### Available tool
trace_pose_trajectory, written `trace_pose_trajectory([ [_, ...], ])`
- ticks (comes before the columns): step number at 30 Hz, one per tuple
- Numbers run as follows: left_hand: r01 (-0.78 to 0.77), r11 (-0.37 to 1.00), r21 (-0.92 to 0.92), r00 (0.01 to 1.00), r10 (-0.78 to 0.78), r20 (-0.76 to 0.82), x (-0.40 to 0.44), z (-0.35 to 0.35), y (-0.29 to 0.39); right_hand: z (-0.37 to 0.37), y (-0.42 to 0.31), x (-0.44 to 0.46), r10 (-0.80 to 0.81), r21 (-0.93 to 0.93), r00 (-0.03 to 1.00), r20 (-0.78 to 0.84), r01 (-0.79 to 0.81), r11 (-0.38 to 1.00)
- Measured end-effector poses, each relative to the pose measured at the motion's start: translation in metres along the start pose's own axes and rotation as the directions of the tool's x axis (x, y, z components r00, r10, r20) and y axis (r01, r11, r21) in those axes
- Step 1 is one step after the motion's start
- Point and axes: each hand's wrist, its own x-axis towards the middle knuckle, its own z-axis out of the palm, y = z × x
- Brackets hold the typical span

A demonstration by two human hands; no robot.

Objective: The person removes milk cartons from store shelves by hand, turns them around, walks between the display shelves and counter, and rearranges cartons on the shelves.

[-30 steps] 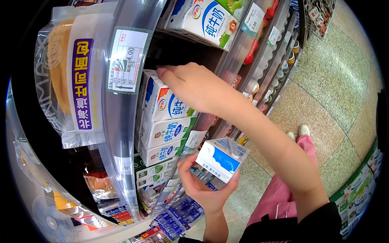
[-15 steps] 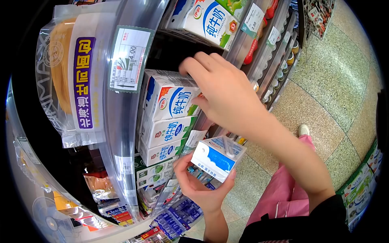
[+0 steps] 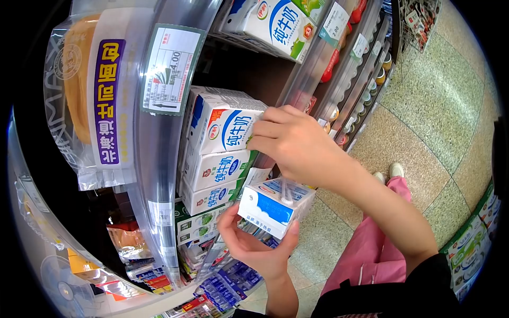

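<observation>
A white and blue milk carton (image 3: pixel 273 206) with a straw on its side rests between the thumb and fingers of my left hand (image 3: pixel 260 254). My right hand (image 3: pixel 297 146) is at the front right edge of an upright milk carton (image 3: pixel 228 127) on the shelf, fingers bent against its corner. Whether those fingers grip it is hard to tell. Beside that carton stand two more white and green cartons, the nearer one (image 3: pixel 217 168) touching it.
A bagged bread loaf (image 3: pixel 108 100) hangs over the shelf rail at left, beside a price tag (image 3: pixel 172 69). More milk cartons (image 3: pixel 278 26) stand at the top. Lower shelves with jars (image 3: pixel 380 77) run along the right, above the tiled floor (image 3: pixel 413 127).
My right hand has moved from the back top of the shelf carton toward its front right edge. My left hand has shifted slightly left with its carton.
</observation>
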Motion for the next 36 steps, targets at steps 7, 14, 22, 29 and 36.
trace_pose_trajectory([
  [7, -0.018, 1.0, -0.005, 1.0, 0.018, 0.014, 0.0, 0.0, -0.002, 0.005, 0.0, 0.006, -0.019, -0.061, 1.0, -0.022, 0.018, 0.998],
  [14, -0.023, 1.0, 0.015, 1.0, 0.023, -0.002, 0.003, 0.004, 0.001, 0.01, 0.009, 0.021, -0.028, -0.029, 0.994, 0.106, 0.031, 0.999],
  [22, 0.143, 0.974, -0.178, 0.974, -0.17, -0.147, 0.017, 0.015, 0.018, -0.022, -0.005, -0.004, 0.197, 0.473, 0.979, -0.058, -0.146, 0.869],
  [29, 0.244, 0.945, -0.216, 0.956, -0.271, -0.109, 0.031, 0.012, 0.025, -0.069, -0.053, -0.043, 0.349, 0.3, 0.929, 0.126, -0.371, 0.879],
  [36, 0.243, 0.95, -0.195, 0.956, -0.268, -0.118, 0.037, 0.013, 0.034, -0.065, -0.065, -0.041, 0.392, 0.194, 0.915, 0.099, -0.404, 0.894],
])
